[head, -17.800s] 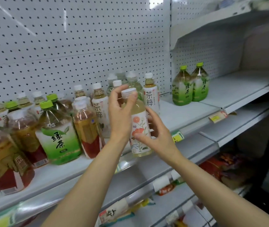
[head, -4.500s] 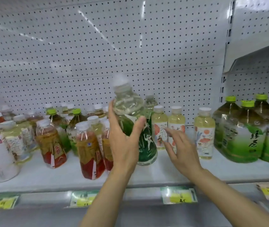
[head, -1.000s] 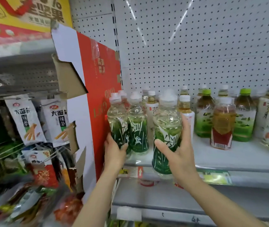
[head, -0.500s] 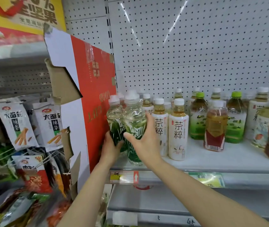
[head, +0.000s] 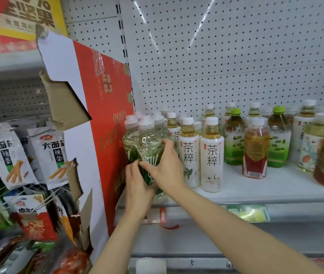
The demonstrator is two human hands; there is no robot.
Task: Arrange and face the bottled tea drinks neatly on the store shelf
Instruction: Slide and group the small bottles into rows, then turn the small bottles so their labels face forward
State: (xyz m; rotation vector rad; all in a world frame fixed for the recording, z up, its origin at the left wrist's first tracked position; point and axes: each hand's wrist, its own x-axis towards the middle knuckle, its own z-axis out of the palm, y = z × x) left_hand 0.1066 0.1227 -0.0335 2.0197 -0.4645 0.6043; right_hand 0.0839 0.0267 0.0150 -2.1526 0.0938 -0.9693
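At the left end of the shelf (head: 275,192), your right hand (head: 167,171) wraps the green-labelled bottle (head: 150,151) across its middle, fingers curled round the label, while your left hand (head: 137,186) cups the same bottle lower down from the left. The bottle stands at the shelf's front edge, hard against its matching neighbour (head: 130,139) and just beside the red cardboard panel (head: 105,123). It looks full, so expect some weight; the thin clear plastic probably gives under a squeeze and the smooth label may slip. Grip at the waist where you have it and turn it from there. To the right, two white-labelled tea bottles (head: 200,155) already face out.
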